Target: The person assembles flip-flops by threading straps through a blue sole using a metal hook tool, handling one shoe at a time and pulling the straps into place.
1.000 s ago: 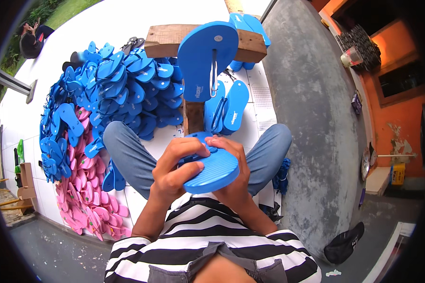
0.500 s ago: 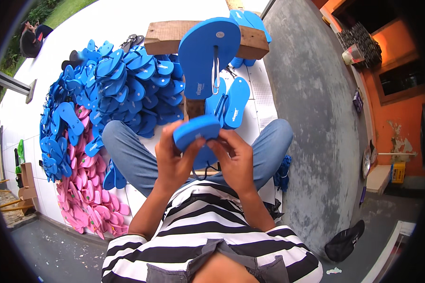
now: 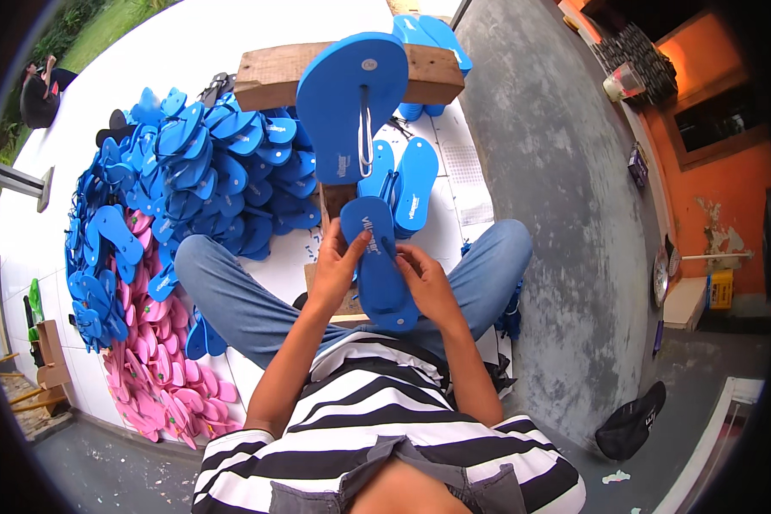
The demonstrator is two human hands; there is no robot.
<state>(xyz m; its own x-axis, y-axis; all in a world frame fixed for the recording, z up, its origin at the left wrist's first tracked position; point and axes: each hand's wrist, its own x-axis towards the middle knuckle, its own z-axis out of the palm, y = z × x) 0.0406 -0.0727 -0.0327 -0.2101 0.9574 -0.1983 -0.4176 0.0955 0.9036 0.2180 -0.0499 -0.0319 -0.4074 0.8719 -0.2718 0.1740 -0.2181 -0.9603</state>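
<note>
head view: a seated person's left hand (image 3: 338,265) and right hand (image 3: 427,283) both grip a blue sandal sole (image 3: 377,265) over the lap. ahead, a large blue sole (image 3: 353,104) sits on a wooden stand (image 3: 270,77). blue soles (image 3: 206,171) and pink soles (image 3: 150,377) lie heaped on the floor to the left.

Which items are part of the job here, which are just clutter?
In use: blue sandal sole held by left hand and right hand; wooden jig with big blue sole.
Lying about: pink soles, black cap, cup.
</note>
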